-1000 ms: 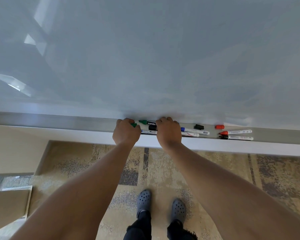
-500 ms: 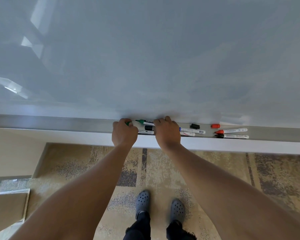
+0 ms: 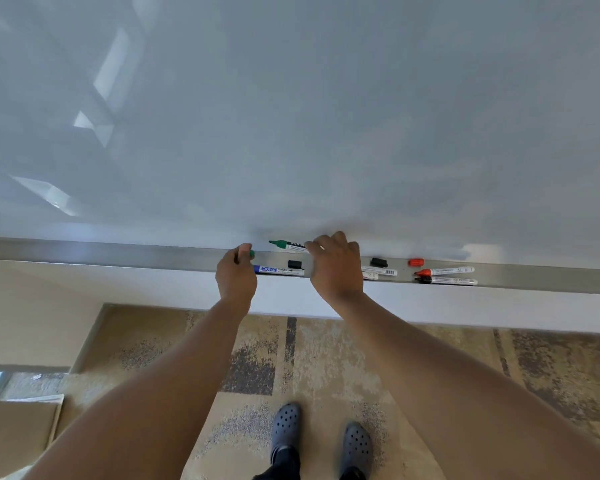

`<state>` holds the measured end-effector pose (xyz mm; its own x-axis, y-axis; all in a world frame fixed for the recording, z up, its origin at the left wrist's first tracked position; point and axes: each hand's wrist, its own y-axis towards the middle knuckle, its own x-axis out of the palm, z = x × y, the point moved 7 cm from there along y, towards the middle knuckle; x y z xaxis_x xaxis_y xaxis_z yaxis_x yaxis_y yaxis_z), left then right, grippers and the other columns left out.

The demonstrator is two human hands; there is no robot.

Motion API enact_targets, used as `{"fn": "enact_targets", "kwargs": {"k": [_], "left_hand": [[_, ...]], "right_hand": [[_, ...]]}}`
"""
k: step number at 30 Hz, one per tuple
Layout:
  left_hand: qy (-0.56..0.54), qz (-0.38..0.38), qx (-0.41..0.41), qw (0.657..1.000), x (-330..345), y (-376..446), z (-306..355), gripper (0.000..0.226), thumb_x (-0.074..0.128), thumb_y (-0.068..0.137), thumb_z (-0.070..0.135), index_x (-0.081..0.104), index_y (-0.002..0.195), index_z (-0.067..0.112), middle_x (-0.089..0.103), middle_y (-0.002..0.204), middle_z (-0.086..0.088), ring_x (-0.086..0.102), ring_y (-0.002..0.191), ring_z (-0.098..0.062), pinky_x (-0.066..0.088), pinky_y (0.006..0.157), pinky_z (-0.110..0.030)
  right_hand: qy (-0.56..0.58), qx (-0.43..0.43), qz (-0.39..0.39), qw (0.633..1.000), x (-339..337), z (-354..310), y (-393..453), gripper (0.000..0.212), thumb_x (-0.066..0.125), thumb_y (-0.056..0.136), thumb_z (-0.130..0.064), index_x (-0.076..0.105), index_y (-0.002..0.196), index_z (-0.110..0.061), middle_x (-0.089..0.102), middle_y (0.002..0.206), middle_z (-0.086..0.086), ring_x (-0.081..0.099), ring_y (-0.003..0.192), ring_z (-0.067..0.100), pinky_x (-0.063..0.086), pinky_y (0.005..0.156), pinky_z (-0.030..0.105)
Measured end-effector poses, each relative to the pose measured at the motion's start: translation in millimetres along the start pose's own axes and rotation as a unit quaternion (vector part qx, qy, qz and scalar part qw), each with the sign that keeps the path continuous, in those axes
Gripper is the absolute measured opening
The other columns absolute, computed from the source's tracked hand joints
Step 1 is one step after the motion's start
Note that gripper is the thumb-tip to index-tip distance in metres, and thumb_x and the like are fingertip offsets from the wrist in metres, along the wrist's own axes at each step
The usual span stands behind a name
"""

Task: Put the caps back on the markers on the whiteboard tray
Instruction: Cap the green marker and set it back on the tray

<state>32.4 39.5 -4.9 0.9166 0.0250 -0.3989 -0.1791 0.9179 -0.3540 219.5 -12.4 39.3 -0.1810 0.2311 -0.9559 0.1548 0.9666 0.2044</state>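
Observation:
My right hand (image 3: 335, 268) grips the uncapped green marker (image 3: 287, 245), lifted just above the metal whiteboard tray (image 3: 153, 254), its tip pointing left. My left hand (image 3: 237, 275) pinches the green cap (image 3: 251, 253) a short way left of that tip. On the tray lie a blue marker (image 3: 279, 270), a black cap (image 3: 294, 264), another black cap (image 3: 378, 262), a red cap (image 3: 415, 262), an uncapped red marker (image 3: 445, 271), an uncapped black marker (image 3: 447, 280) and a white marker (image 3: 381, 271) partly hidden behind my right hand.
The whiteboard (image 3: 291, 116) fills the upper view, with a white ledge (image 3: 465, 306) below the tray. Patterned carpet (image 3: 326, 358) and my grey clogs (image 3: 286, 426) are underneath. A cardboard box (image 3: 14, 434) sits at the lower left.
Both hands have risen from the tray. The green marker is lifted in my right hand, and my left hand holds the green cap clear, uncovering the blue marker and a black cap.

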Motion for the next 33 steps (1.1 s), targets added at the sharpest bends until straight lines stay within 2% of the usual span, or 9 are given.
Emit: {"fn": "enact_targets", "kwargs": {"k": [3, 5, 7, 11, 15, 18, 26, 33], "left_hand": [[-0.091, 0.016, -0.052, 0.994, -9, -10, 2, 0.031, 0.045, 0.102, 0.036, 0.067, 0.112, 0.016, 0.066, 0.105, 0.002, 0.054, 0.090, -0.015, 0.041, 0.077, -0.028], [-0.140, 0.025, -0.081, 0.986, -15, -17, 4, 0.027, 0.048, 0.100, 0.037, 0.067, 0.104, 0.018, 0.066, 0.098, 0.002, 0.052, 0.084, -0.015, 0.044, 0.082, -0.033], [-0.176, 0.029, -0.085, 0.980, -21, -25, 13, 0.027, 0.050, 0.099, 0.036, 0.068, 0.102, 0.016, 0.067, 0.092, 0.004, 0.050, 0.075, -0.012, 0.043, 0.078, -0.031], [-0.201, 0.031, -0.059, 0.977, -31, -41, 42, 0.027, 0.049, 0.099, 0.037, 0.067, 0.104, 0.018, 0.067, 0.091, 0.009, 0.048, 0.070, -0.009, 0.043, 0.075, -0.029], [-0.220, 0.034, -0.008, 0.975, -38, -60, 77, 0.026, 0.048, 0.100, 0.039, 0.066, 0.104, 0.021, 0.066, 0.087, 0.014, 0.049, 0.072, -0.009, 0.045, 0.077, -0.029], [-0.236, 0.029, 0.022, 0.971, -43, -73, 98, 0.028, 0.046, 0.100, 0.040, 0.067, 0.108, 0.022, 0.069, 0.092, 0.012, 0.050, 0.074, -0.010, 0.045, 0.077, -0.028], [-0.267, 0.004, 0.082, 0.960, -52, -106, 136, 0.028, 0.048, 0.100, 0.038, 0.069, 0.112, 0.023, 0.072, 0.095, 0.012, 0.047, 0.075, -0.011, 0.045, 0.074, -0.027], [-0.248, -0.029, 0.125, 0.960, -55, -123, 155, 0.026, 0.052, 0.099, 0.040, 0.070, 0.114, 0.027, 0.074, 0.102, 0.008, 0.047, 0.075, -0.014, 0.046, 0.075, -0.028]], "right_hand": [[0.053, 0.020, 0.012, 0.998, -16, -1, -3, 0.048, 0.064, 0.059, 0.004, 0.069, 0.103, -0.015, 0.067, 0.095, 0.005, 0.059, 0.078, 0.031, 0.043, 0.065, 0.035], [0.080, 0.019, 0.017, 0.996, -29, -4, -4, 0.048, 0.062, 0.060, 0.004, 0.068, 0.104, -0.014, 0.065, 0.096, 0.006, 0.059, 0.071, 0.030, 0.042, 0.061, 0.032], [0.103, 0.013, 0.028, 0.994, -43, -7, -7, 0.048, 0.062, 0.061, 0.005, 0.067, 0.104, -0.014, 0.063, 0.098, 0.006, 0.058, 0.069, 0.030, 0.043, 0.056, 0.029], [0.135, 0.003, 0.067, 0.989, -74, -13, -9, 0.045, 0.061, 0.065, 0.006, 0.066, 0.104, -0.016, 0.063, 0.099, 0.003, 0.060, 0.075, 0.028, 0.050, 0.051, 0.030], [0.147, -0.017, 0.111, 0.983, -106, -20, -7, 0.043, 0.063, 0.068, 0.007, 0.068, 0.104, -0.016, 0.063, 0.098, 0.001, 0.061, 0.079, 0.026, 0.051, 0.050, 0.031], [0.147, -0.036, 0.134, 0.979, -128, -23, -7, 0.042, 0.063, 0.070, 0.006, 0.068, 0.104, -0.017, 0.062, 0.098, 0.001, 0.061, 0.080, 0.025, 0.051, 0.048, 0.030], [0.122, -0.074, 0.159, 0.977, -166, -27, -9, 0.039, 0.062, 0.073, 0.004, 0.067, 0.106, -0.017, 0.061, 0.096, -0.001, 0.058, 0.078, 0.022, 0.048, 0.045, 0.029], [0.094, -0.098, 0.171, 0.976, -186, -29, -10, 0.038, 0.062, 0.076, 0.001, 0.066, 0.109, -0.017, 0.061, 0.098, -0.001, 0.057, 0.077, 0.021, 0.051, 0.049, 0.035]]}}
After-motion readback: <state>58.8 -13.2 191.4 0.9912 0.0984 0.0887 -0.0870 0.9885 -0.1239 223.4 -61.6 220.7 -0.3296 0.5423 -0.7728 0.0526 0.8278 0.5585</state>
